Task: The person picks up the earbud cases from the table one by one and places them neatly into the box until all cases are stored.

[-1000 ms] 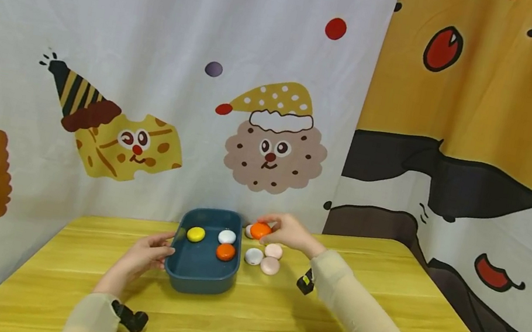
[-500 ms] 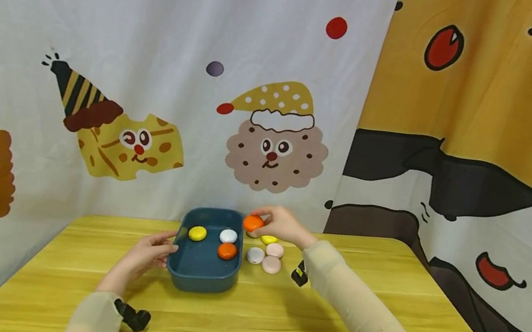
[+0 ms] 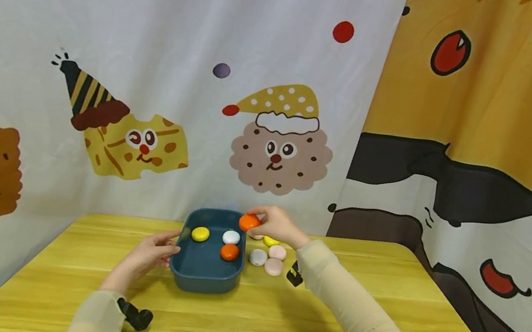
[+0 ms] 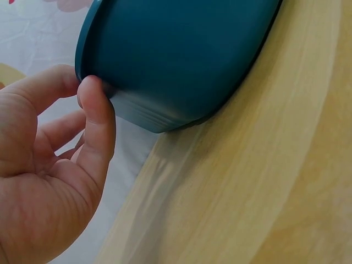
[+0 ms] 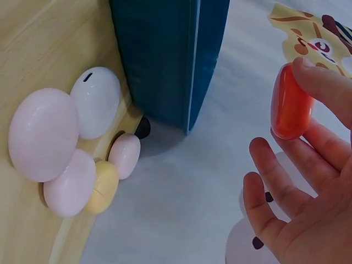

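My right hand pinches an orange pebble-shaped piece between thumb and fingertips. In the head view that piece overlaps the right rim of a dark blue bin. My left hand grips the bin's left rim, thumb and fingers at its edge in the left wrist view. Inside the bin lie a yellow piece, a white piece and another orange piece. Right of the bin, a white piece with a small dark slot, several pale pink pieces and a yellow one sit on the table.
The wooden table stretches out in front of and to the right of the bin. A white curtain with cartoon prints hangs close behind the table's back edge, and a patterned curtain stands on the right.
My right hand has lifted the orange piece from among the pieces on the table and brought it left to the bin's right rim. My left hand stays at the bin.
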`<action>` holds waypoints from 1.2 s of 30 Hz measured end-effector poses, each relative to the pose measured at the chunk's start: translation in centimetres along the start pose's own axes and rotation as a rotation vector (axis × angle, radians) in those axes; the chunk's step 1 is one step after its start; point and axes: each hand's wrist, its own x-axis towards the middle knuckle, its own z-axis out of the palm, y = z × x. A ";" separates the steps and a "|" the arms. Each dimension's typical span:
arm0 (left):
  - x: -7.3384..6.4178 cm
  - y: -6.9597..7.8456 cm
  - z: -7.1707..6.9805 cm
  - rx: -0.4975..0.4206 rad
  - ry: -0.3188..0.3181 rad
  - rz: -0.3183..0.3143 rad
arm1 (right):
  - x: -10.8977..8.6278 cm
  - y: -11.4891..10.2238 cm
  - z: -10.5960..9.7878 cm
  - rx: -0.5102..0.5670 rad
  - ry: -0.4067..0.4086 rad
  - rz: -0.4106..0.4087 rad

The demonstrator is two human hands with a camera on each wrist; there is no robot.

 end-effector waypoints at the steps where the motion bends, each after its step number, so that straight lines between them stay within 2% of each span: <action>1: 0.0 0.0 0.0 0.002 -0.002 0.001 | 0.1 0.0 0.1 -0.002 0.000 0.001; 16: 0.0 -0.1 -0.1 0.000 0.017 -0.003 | 1.5 -1.1 0.5 -0.020 0.017 -0.030; 29: -0.1 0.2 -0.2 0.002 -0.009 0.021 | 2.6 -2.3 0.3 -0.082 0.033 -0.047; 36: -0.1 0.2 -0.1 0.003 -0.024 0.023 | 3.1 -2.2 1.3 -0.069 0.021 -0.034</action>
